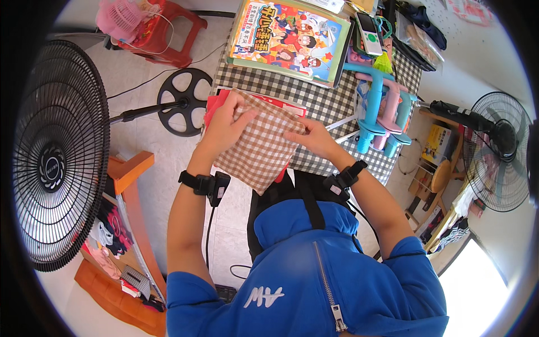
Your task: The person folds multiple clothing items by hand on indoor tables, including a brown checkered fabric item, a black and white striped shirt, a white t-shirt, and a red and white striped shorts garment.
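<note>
A brown-and-white checked piece of cloth [263, 145], flat and roughly square, is held up at the near edge of the table. My left hand [231, 122] grips its upper left part, with the thumb lying on top. At its right corner, my right hand [313, 137] pinches the fabric between thumb and fingers. Red material [214, 105] shows behind the cloth at the left and below it; whether it is held too, I cannot tell. Both wrists wear black straps with small boxes.
A black-and-white checked tablecloth [328, 99] covers the table. Illustrated books [290, 42] are stacked at the back. Blue and pink plastic racks [381, 109] stand on the right. A large black fan [59, 156] is at the left, a red stool [181, 38] beyond it.
</note>
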Demonstrator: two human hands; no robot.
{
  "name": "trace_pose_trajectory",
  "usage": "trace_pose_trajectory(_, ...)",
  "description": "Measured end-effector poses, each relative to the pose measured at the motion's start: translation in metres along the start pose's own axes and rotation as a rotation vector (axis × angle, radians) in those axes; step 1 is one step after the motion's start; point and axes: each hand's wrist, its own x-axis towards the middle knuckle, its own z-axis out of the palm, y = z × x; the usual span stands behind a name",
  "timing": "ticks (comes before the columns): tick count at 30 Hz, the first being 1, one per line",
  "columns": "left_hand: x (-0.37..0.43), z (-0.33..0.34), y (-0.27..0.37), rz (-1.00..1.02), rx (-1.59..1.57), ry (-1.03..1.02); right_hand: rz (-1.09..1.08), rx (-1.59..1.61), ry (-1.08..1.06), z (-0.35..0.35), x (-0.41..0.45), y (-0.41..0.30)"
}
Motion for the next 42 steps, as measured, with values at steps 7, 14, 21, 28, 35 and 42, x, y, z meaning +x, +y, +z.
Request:
trace_pose_trajectory(7, 0.017, 0.037, -0.037, 0.217, 0.267, 0.511, -0.004, 0.162, -0.062, -0.004, 0.001, 0.0)
trace_pose_trajectory(14, 0.026, 0.043, -0.022, -0.031, 0.54, 0.608, -0.101, -0.026, 0.205, 0.005, 0.013, 0.028)
trace_pose_trajectory(21, -0.036, 0.053, -0.009, 0.199, 0.488, 0.653, -0.472, -0.63, 0.608, 0.021, -0.007, -0.017)
trace_pose_trajectory(28, -0.075, 0.099, -0.024, -0.125, 0.754, 0.524, -0.962, -1.038, 0.051, 0.063, 0.039, -0.047)
trace_pose_trajectory(35, -0.073, 0.123, -0.053, -0.128, 0.72, 0.672, -0.849, -1.094, -0.073, 0.059, 0.066, -0.032)
trace_pose_trajectory(42, -0.065, 0.125, -0.062, -0.068, 0.69, 0.758, -0.777, -1.152, -0.086, 0.058, 0.074, -0.028)
